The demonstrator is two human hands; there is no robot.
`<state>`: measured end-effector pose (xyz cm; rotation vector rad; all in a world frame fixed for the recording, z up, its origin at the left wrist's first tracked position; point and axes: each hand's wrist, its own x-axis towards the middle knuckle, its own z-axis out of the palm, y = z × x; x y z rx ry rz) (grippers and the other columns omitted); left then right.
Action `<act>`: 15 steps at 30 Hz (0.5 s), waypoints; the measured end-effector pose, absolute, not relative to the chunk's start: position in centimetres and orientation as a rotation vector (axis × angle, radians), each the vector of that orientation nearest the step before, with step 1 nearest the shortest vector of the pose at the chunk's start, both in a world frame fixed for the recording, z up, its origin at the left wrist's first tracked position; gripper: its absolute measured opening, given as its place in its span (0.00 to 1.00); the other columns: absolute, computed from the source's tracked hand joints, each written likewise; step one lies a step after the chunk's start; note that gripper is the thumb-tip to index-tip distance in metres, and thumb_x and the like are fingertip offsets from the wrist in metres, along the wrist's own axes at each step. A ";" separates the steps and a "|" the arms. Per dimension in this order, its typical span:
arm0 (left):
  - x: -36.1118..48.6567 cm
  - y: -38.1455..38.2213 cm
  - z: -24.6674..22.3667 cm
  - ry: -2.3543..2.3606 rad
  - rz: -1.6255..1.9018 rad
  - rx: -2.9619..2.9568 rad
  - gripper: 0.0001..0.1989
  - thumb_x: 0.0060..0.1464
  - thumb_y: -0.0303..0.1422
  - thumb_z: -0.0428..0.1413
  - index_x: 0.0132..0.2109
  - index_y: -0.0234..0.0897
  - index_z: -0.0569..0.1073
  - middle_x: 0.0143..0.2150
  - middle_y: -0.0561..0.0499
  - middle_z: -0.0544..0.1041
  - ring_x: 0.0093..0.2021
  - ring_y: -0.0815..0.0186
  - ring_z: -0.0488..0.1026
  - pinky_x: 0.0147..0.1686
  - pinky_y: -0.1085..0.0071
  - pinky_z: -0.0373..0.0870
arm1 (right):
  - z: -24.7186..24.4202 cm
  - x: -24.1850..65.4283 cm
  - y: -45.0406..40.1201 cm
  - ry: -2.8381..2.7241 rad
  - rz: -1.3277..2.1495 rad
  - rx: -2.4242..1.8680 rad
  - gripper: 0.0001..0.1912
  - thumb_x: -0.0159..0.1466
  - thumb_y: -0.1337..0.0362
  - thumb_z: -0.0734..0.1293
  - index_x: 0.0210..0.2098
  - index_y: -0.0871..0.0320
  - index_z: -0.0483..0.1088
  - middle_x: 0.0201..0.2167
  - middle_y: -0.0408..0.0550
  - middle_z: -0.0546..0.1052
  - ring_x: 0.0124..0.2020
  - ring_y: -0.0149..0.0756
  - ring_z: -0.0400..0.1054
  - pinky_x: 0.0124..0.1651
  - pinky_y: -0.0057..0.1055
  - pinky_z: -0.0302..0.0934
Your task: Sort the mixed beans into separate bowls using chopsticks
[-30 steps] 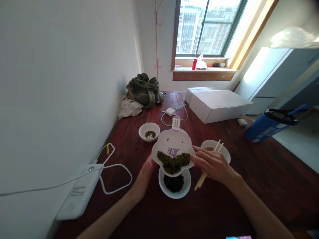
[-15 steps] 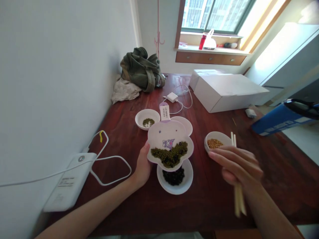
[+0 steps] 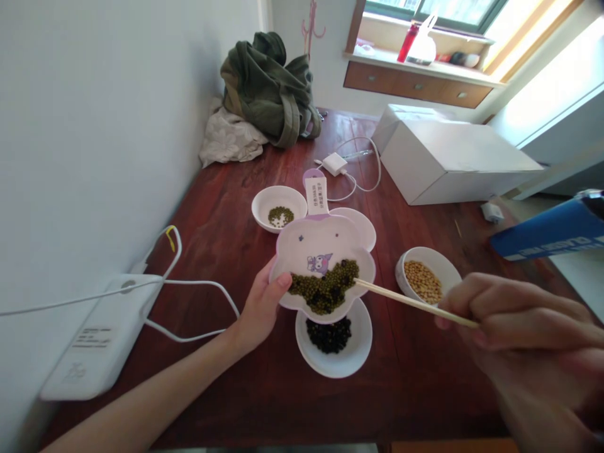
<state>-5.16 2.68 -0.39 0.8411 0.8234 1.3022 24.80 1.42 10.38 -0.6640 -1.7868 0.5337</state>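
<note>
My left hand (image 3: 262,302) grips the left edge of a white and purple cartoon-shaped plate (image 3: 321,236), thumb over its rim. Green beans (image 3: 325,289) mixed with a few dark ones lie across the lower part of the plate. In my right hand (image 3: 514,321) is a pair of wooden chopsticks (image 3: 410,301), their tips touching the beans at the right. Partly under the plate stands a white bowl (image 3: 363,352) of black beans (image 3: 329,336). A bowl (image 3: 453,277) of yellow soybeans (image 3: 423,281) is near my right hand. Behind the plate sits a bowl (image 3: 258,204) with some green beans.
A white power bank (image 3: 106,340) with a looping cable lies at the left by the wall. Farther back are a green bag (image 3: 268,88), a white charger (image 3: 335,164) and a large white box (image 3: 457,151). A blue bottle (image 3: 547,229) is at the right.
My right hand has turned the chopsticks from pointing downward to pointing left, and their tips have come to the beans on the plate. My view has tilted down slightly.
</note>
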 end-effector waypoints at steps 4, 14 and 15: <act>-4.9 2.4 -0.3 0.791 1.274 0.834 0.31 0.63 0.54 0.65 0.63 0.38 0.81 0.52 0.41 0.88 0.57 0.45 0.84 0.57 0.54 0.81 | 10.2 22.5 5.4 -1.718 0.615 -0.688 0.32 0.77 0.45 0.64 0.22 0.56 0.73 0.18 0.47 0.70 0.21 0.39 0.70 0.23 0.39 0.64; -4.8 2.4 -0.4 0.787 1.292 0.839 0.34 0.62 0.56 0.66 0.65 0.37 0.79 0.54 0.40 0.87 0.58 0.45 0.83 0.59 0.54 0.80 | 6.8 23.7 5.0 -1.847 0.885 -0.672 0.37 0.80 0.43 0.54 0.29 0.58 0.80 0.25 0.52 0.80 0.31 0.42 0.79 0.35 0.40 0.73; -4.8 2.4 -0.3 0.783 1.291 0.834 0.34 0.62 0.56 0.65 0.65 0.38 0.79 0.53 0.40 0.87 0.58 0.46 0.83 0.59 0.54 0.80 | 6.5 24.0 4.8 -1.843 0.902 -0.694 0.38 0.80 0.42 0.53 0.29 0.57 0.81 0.26 0.52 0.80 0.32 0.42 0.79 0.36 0.41 0.74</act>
